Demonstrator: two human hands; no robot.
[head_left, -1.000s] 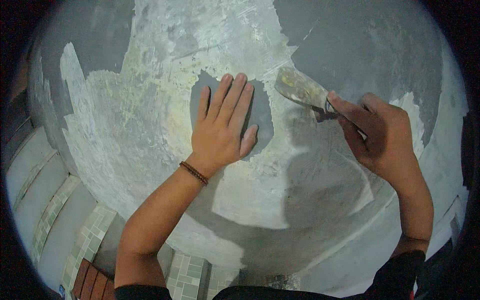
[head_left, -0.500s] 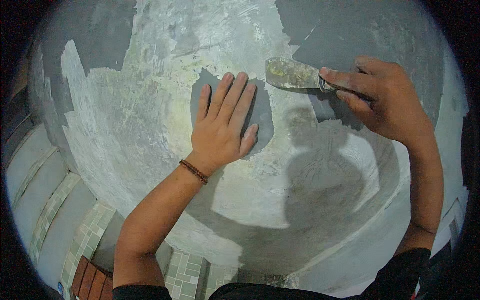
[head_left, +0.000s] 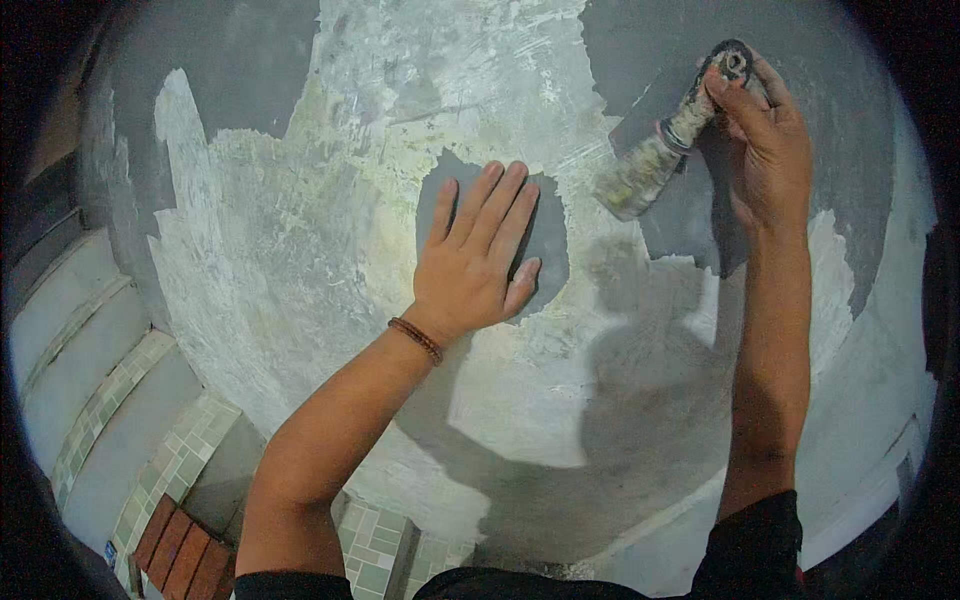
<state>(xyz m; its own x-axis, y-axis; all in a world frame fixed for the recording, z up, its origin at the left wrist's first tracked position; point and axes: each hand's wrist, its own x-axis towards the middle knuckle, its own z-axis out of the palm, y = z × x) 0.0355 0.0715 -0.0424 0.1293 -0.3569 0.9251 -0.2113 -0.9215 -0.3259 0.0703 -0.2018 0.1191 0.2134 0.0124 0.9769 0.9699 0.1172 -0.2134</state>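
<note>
A grey wall [head_left: 350, 240] fills most of the view, its pale, rough, scraped coating meeting darker smooth areas along jagged edges. My left hand [head_left: 470, 260] lies flat on a small dark grey patch [head_left: 550, 240] near the middle, fingers stretched upward and thumb apart. A brown beaded bracelet [head_left: 415, 340] circles that wrist. To the right, my right hand [head_left: 768, 160] grips a putty knife [head_left: 640, 178] by its worn, smeared handle. The handle end points up, and the crusted blade slants down to the left, close to the wall. Whether the blade touches the wall I cannot tell.
Steps [head_left: 75, 330] with pale green tile trim run down the left side. A reddish-brown slatted piece [head_left: 182, 548] stands at the lower left, beside a tiled ledge [head_left: 372, 548]. My shadow [head_left: 640, 400] darkens the wall's lower right.
My right hand has turned, swinging the putty knife from nearly level to handle-up with its blade slanting down. My left hand stays flat on the dark patch. The whole view has shifted slightly.
</note>
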